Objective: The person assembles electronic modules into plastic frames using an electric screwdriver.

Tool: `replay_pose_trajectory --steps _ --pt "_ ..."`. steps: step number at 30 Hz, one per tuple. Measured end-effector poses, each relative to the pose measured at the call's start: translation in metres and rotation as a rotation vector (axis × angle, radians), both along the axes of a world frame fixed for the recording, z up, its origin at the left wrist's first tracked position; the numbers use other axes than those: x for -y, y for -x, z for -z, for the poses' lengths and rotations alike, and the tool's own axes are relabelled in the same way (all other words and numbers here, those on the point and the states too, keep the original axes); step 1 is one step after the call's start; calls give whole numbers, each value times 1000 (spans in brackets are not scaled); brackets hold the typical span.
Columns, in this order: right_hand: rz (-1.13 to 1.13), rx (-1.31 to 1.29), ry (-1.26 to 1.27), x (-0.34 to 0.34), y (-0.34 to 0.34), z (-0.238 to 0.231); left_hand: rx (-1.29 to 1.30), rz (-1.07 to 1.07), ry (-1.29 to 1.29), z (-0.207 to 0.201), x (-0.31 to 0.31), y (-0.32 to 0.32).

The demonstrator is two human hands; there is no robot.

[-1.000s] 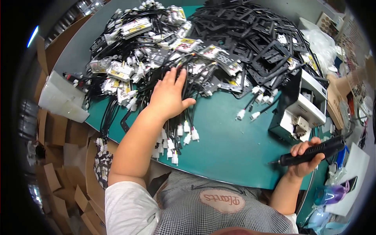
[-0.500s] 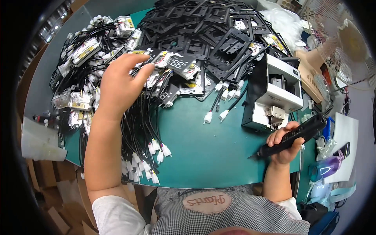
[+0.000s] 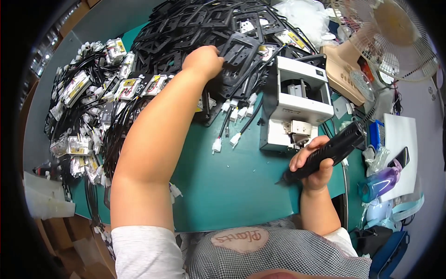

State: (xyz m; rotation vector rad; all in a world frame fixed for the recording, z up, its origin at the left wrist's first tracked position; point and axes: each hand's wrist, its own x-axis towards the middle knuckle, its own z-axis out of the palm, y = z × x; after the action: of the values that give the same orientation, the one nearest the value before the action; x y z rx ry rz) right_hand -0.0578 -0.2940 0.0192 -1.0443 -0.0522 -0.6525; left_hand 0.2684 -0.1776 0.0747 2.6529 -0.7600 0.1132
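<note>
Gripping a black power screwdriver (image 3: 337, 148) just in front of the white machine (image 3: 297, 112), the right hand (image 3: 316, 181) on my remote feed aims its tool leftward. Green tabletop (image 3: 223, 186) left of the machine gives me moving room down to its near edge; white connectors (image 3: 217, 145) beside the machine narrow the way. Farther back, left of the machine, the left hand (image 3: 203, 63) reaches onto the pile of black frames (image 3: 183, 29); its fingertips are hidden, so I cannot tell whether it holds one. I judge this as picking out a frame; the next move calls for lifting clear of the connectors.
</note>
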Motion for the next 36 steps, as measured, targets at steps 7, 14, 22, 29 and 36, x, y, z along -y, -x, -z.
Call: replay_pose_trajectory --steps 7,14,22,29,36 --pt "-27 32 -54 7 3 4 -171 -61 -80 -1 -6 6" --pt "-17 15 -44 5 4 5 -215 -54 -4 16 -3 27" --pt "-1 10 -16 6 6 3 -294 -41 245 9 -3 44" --pt "-13 22 -6 5 3 2 -199 -153 293 33 6 30" --pt "-3 3 15 5 5 3 -291 -165 129 33 20 27"
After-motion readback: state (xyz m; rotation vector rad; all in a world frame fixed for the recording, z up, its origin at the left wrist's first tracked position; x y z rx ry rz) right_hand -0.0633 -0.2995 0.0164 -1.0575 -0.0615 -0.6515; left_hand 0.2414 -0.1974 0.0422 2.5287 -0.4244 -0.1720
